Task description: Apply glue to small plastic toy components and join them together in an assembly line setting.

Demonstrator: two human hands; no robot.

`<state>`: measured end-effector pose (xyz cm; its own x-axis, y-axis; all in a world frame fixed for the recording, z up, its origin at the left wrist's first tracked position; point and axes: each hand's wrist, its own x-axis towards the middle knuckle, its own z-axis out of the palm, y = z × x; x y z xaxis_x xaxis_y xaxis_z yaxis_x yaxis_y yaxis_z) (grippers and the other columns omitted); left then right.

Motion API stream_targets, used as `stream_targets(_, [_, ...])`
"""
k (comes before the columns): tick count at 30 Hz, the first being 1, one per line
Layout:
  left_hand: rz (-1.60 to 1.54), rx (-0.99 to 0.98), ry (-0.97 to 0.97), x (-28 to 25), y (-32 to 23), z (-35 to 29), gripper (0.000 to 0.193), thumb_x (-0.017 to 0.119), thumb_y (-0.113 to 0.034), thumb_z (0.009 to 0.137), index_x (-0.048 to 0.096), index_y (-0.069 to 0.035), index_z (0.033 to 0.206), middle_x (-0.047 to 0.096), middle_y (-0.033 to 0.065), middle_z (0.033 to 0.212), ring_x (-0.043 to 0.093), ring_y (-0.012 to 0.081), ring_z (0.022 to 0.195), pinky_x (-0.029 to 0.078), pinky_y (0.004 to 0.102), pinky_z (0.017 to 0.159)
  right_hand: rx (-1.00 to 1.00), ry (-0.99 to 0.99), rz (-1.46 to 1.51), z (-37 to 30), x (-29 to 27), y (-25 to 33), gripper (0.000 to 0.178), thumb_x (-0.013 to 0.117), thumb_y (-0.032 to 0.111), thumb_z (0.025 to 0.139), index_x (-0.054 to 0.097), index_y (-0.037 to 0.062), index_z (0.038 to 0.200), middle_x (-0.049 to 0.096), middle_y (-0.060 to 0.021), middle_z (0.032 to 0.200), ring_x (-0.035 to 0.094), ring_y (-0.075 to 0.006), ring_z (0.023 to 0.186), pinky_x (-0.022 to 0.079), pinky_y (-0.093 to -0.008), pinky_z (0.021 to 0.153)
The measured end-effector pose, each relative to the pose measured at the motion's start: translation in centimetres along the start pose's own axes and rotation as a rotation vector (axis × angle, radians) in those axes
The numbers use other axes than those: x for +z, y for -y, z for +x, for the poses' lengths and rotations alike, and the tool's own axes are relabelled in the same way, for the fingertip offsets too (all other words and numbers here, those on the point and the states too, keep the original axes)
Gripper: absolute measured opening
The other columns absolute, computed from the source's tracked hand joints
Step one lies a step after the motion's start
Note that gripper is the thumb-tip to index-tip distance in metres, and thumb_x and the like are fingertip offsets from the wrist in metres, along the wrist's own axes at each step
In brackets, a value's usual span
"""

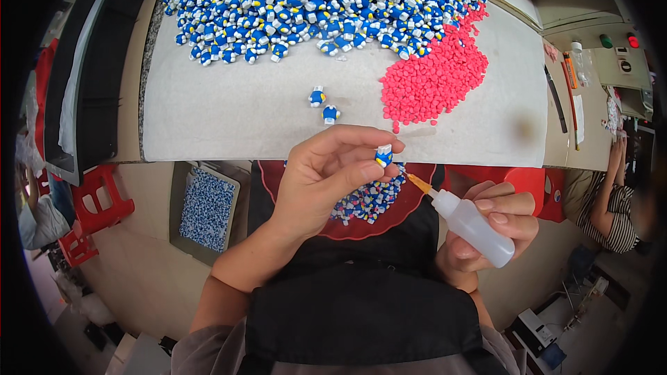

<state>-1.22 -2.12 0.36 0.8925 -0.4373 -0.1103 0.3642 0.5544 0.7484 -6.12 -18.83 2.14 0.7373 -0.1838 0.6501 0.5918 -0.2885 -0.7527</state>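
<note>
Between the thumb and fingers of my left hand [316,173] is a small blue, white and yellow figurine piece [383,156]. My right hand [497,219] grips a white squeeze bottle [476,228], whose orange needle tip [419,183] points up and left, close to the piece. Whether the tip touches it, I cannot tell. Beneath both hands, a red scallop-edged tray [372,230] on my lap holds many small blue, white and pink pieces. Two loose figurine pieces, one [317,96] behind the other [331,114], lie on the white-covered table just beyond my left hand.
A big heap of blue and white pieces [292,7] covers the far table, with a pile of small pink pieces [434,80] beside it. A bin of pieces [208,208] stands on the floor at left, near a red stool [104,198]. At right sits another person [604,215].
</note>
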Motion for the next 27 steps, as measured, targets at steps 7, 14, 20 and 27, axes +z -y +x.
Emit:
stream_targets(7, [-0.002,-0.011,0.009,-0.1,0.1,0.0,0.026,0.057,-0.006,0.077,0.051,0.002,0.101,0.055,0.0171,0.098,0.057,0.0168,0.083,0.047,0.0275,0.073,-0.006,0.032,-0.018,-0.2,0.1,-0.1,0.045,0.075,0.029,0.060,0.046,0.0063,0.086,0.046,-0.0059,0.077,0.046,-0.0121,0.058,0.040,-0.0222,0.045])
stream_targets(14, [-0.021,-0.031,0.004,0.1,0.0,0.0,0.026,0.057,-0.006,0.077,0.050,0.003,0.101,0.056,0.0169,0.097,0.056,0.0162,0.083,0.047,0.0267,0.072,0.008,0.059,-0.026,0.0,0.3,0.1,0.043,0.075,0.027,0.060,0.046,0.0066,0.085,0.047,-0.0056,0.077,0.046,-0.0122,0.057,0.041,-0.0229,0.046])
stream_targets(20, [-0.011,-0.048,-0.043,0.0,0.0,-0.1,0.027,0.057,-0.006,0.077,0.050,0.001,0.102,0.056,0.0163,0.095,0.056,0.0144,0.077,0.046,0.0262,0.068,-0.034,0.084,-0.023,-0.1,-0.4,-0.3,0.045,0.075,0.027,0.061,0.044,0.0069,0.086,0.046,-0.0064,0.079,0.046,-0.0129,0.057,0.041,-0.0237,0.046])
stream_targets(27, [0.001,0.203,-0.174,-2.5,-2.1,0.6,0.027,0.052,-0.003,0.079,0.049,0.002,0.106,0.057,0.0143,0.095,0.056,0.0128,0.075,0.045,0.0243,0.069,0.177,0.009,0.047,1.0,-3.3,-2.2,0.039,0.067,0.001,0.064,0.039,0.0032,0.092,0.046,-0.0120,0.088,0.054,-0.0185,0.069,0.048,-0.0285,0.061])
